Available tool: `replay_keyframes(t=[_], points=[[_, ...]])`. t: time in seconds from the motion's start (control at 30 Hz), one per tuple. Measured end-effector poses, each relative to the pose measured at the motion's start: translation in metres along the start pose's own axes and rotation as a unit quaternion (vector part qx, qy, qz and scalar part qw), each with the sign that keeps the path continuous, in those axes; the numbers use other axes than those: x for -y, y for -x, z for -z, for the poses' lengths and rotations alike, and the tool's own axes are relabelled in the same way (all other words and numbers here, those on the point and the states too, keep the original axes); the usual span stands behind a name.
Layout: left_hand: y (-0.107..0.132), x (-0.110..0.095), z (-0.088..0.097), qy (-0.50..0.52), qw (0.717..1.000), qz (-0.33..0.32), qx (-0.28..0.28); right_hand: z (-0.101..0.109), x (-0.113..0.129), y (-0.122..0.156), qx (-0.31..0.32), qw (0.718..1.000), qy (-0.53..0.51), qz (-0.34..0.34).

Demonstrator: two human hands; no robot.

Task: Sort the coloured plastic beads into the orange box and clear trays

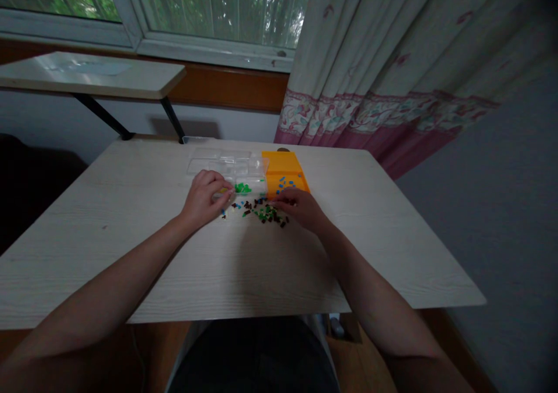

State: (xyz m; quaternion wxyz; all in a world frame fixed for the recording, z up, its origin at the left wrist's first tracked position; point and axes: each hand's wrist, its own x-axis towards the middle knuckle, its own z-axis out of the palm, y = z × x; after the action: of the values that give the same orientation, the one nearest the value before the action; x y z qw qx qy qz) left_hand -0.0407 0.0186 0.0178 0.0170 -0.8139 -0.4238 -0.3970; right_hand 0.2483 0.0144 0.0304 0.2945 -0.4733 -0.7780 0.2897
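Several tiny coloured pieces [264, 211], green, dark and blue, lie scattered on the pale wooden table [131, 247]. My left hand [204, 195] is curled in a loose fist at the left end of the scatter, beside a clear compartment tray [222, 163] that holds green pieces [242, 188]. A small yellowish piece shows at its fingertips. My right hand [300, 206] rests on the right end of the scatter, fingers bent down onto the pieces, just in front of an orange tray [283, 163] with several blue pieces in it.
A small white side table [87, 76] on black legs stands behind the wooden table under the window. A patterned curtain [392, 61] hangs at the right. The table's front edge runs just above my lap.
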Motion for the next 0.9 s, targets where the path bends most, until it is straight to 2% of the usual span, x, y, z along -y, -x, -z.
replay_keyframes(t=[0.13, 0.23, 0.4, 0.67, 0.9], points=[[0.001, -0.033, -0.001, 0.025, 0.997, -0.06, 0.043, -0.015, 0.013, 0.002, 0.009, 0.989, -0.138, -0.042], [0.003, -0.045, -0.005, 0.02, 0.994, -0.085, 0.07, -0.021, 0.02, 0.004, 0.035, 0.977, -0.201, -0.064], [0.006, -0.044, -0.009, 0.014, 0.991, -0.122, 0.044, -0.025, 0.026, 0.007, 0.064, 0.965, -0.243, -0.071], [0.008, -0.04, -0.007, -0.026, 0.98, -0.199, -0.01, -0.027, 0.028, 0.008, 0.069, 0.961, -0.255, -0.087], [0.011, -0.036, -0.006, -0.052, 0.987, -0.145, 0.052, -0.027, 0.029, 0.009, 0.071, 0.966, -0.235, -0.075]])
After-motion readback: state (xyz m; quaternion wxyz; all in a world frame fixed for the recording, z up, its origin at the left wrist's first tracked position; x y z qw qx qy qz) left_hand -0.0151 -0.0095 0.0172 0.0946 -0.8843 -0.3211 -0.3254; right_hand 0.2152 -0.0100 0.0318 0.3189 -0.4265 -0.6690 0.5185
